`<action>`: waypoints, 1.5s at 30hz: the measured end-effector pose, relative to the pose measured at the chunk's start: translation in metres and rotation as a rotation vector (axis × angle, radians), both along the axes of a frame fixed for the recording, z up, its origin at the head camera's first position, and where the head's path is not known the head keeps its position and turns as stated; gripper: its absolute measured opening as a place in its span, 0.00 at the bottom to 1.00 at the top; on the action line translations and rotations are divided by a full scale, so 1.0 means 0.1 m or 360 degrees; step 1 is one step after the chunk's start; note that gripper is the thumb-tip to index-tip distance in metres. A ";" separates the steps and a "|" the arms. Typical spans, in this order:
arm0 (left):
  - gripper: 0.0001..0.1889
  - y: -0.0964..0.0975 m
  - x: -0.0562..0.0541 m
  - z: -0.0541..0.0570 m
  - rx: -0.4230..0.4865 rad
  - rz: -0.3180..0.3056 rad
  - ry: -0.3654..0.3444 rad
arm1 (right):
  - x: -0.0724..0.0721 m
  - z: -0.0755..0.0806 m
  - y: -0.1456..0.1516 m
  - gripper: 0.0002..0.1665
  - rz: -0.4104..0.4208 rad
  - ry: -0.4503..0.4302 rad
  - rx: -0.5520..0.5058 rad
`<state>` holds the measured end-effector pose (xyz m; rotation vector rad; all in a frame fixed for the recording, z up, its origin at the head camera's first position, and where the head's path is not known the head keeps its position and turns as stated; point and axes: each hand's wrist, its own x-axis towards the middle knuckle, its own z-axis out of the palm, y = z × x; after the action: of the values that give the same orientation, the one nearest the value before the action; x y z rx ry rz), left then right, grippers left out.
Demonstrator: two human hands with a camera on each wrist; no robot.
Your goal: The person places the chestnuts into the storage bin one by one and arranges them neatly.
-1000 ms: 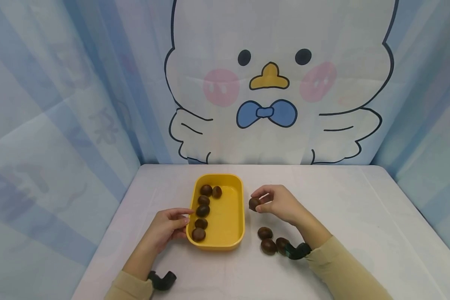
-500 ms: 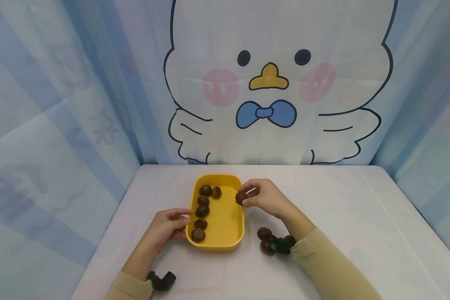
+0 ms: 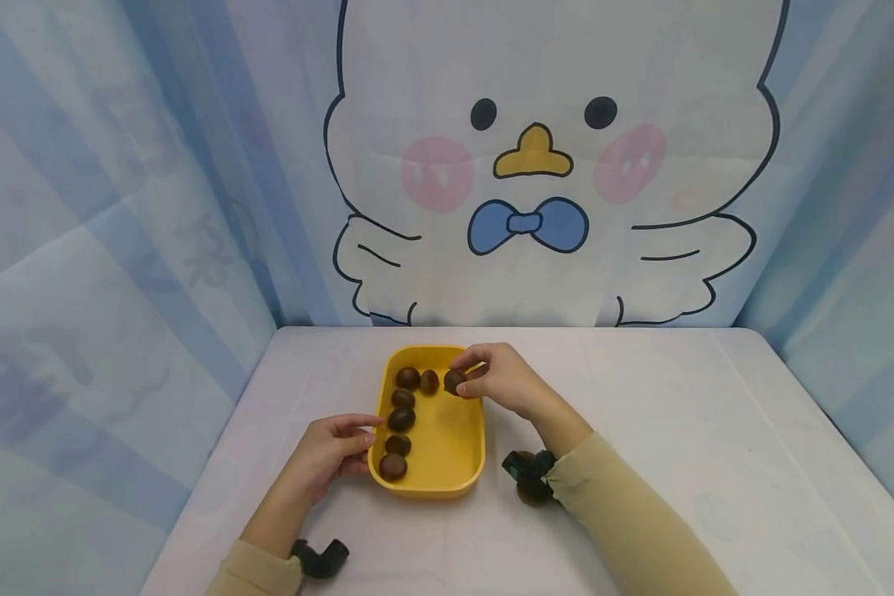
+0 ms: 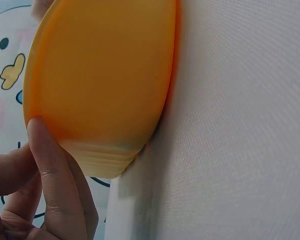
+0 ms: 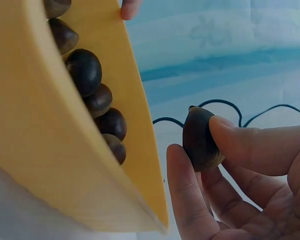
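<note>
In the head view my right hand (image 3: 502, 381) pinches a brown chestnut (image 3: 454, 382) over the upper right part of a yellow tray (image 3: 447, 455). The right wrist view shows this chestnut (image 5: 199, 140) between thumb and fingers, pointed tip up, pale base down. Several chestnuts (image 3: 401, 419) form a column along the tray's left side, and another chestnut (image 3: 429, 382) sits beside the top one. My left hand (image 3: 335, 451) holds the tray's left rim between thumb and finger. From the left wrist, one finger (image 4: 42, 150) presses on the tray's outer wall (image 4: 105, 75).
Right of the tray, loose chestnuts (image 3: 534, 493) lie on the white table (image 3: 678, 414), partly hidden by the black wrist strap (image 3: 525, 466). Another black strap piece (image 3: 322, 559) juts from the left wrist. A cartoon-printed curtain (image 3: 529, 273) stands behind the table.
My right hand has carried the chestnut leftward from beside the tray, across its right rim, to above its inside. The left hand and tray have stayed in place.
</note>
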<state>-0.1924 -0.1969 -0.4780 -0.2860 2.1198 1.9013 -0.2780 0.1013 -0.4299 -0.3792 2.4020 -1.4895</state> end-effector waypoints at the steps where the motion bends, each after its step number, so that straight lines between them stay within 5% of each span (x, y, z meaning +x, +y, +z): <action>1: 0.18 0.00 0.00 0.01 0.0003 -0.0003 0.0001 | -0.01 0.00 -0.02 0.18 0.0007 0.0003 -0.0001; 12: 0.18 0.00 0.01 0.01 0.0005 -0.0005 -0.0003 | -0.10 0.03 -0.28 0.17 0.0040 -0.0092 -0.0094; 24: 0.18 -0.02 -0.01 -0.02 0.0015 -0.0011 -0.0007 | -0.17 -0.12 -0.54 0.16 0.0035 -0.0198 -0.0086; 32: 0.19 -0.03 -0.02 -0.03 0.0030 -0.0028 0.0001 | -0.16 -0.15 -0.59 0.17 -0.0063 -0.0307 -0.0055; 45: 0.19 -0.04 -0.02 -0.05 0.0039 -0.0021 -0.0003 | -0.17 -0.18 -0.71 0.16 -0.0155 -0.0291 0.0140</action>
<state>-0.1945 -0.2009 -0.4826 -0.2678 2.0905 1.9175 -0.2954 0.0304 -0.4482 -0.1024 2.3592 -1.3863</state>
